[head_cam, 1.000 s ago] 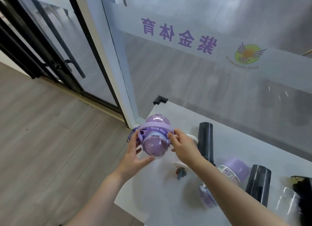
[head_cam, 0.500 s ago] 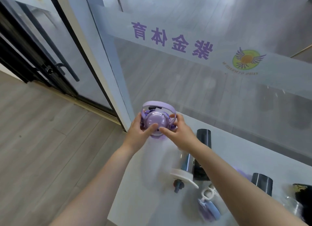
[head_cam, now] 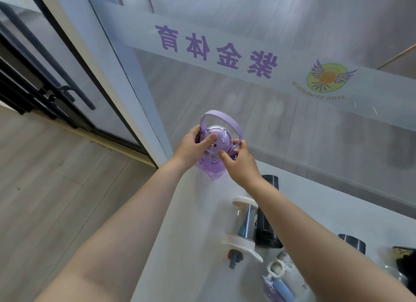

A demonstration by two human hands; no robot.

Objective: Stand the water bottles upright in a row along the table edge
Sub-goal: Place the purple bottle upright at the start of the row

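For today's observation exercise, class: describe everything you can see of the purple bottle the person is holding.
The purple bottle looks like see-through lilac plastic, with a rounded dome lid and a pale purple carrying loop arched over it. It stands roughly upright near the far left corner of the white table, by the glass wall. The left hand and the right hand clasp its top from either side.

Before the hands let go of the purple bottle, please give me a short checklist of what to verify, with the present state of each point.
1. Purple bottle upright, lid on top: ok.
2. Left hand and right hand both holding it: ok.
3. Its base flat on the table: cannot tell, hands hide it.
4. It stands near the table's far corner: ok.
5. Other bottles upright: not ok, the white-capped bottle lies on its side.
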